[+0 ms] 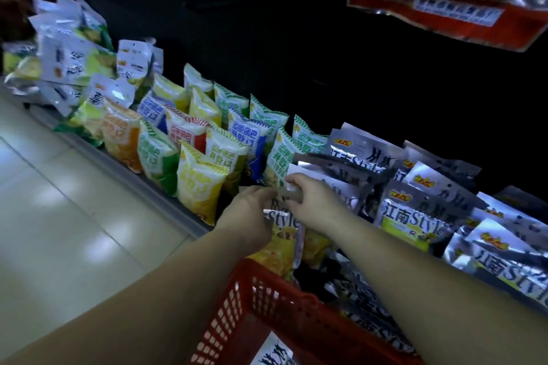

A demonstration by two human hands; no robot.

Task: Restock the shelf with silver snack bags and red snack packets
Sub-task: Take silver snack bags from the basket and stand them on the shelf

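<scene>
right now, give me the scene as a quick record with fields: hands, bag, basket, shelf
left hand: pinches the top edge of the silver snack bag
right hand: grips the same top edge
silver snack bag: upright, over the red basket, at the shelf front
red basket: below the hands, more bags inside
shelf: stocked silver bags at right, striped bags to their left
red snack packet: upper right, higher up; support not visible

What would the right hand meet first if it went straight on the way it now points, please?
Probably the green-and-white striped bag standing just past the right hand, which pinches the top of a silver bag; depth is unclear.
</scene>
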